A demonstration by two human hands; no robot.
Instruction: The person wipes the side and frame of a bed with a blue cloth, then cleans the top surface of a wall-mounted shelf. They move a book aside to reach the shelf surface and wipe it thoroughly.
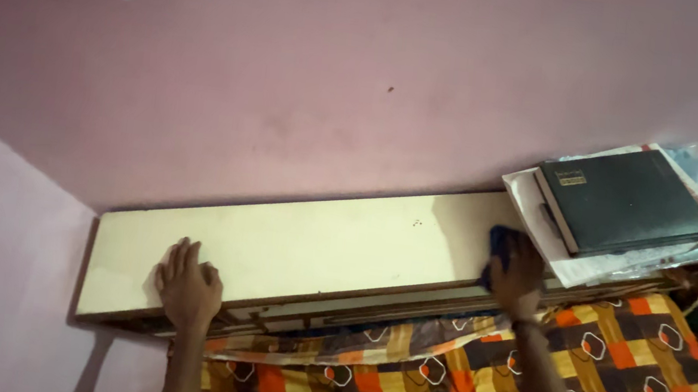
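Two hands work along a cream headboard shelf [318, 245] below a pink wall.
Left hand [188, 287] lies flat, fingers released, near the shelf's left end; right hand [517, 279] grips a dark blue cloth [502, 238] pressed on the shelf beside stacked papers and a black book [625, 199].

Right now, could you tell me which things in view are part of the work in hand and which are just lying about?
In hand:
- cream shelf, left hand flat on it
- dark blue cloth under right hand

Lying about:
- dark book
- papers beneath it
- patterned bedsheet
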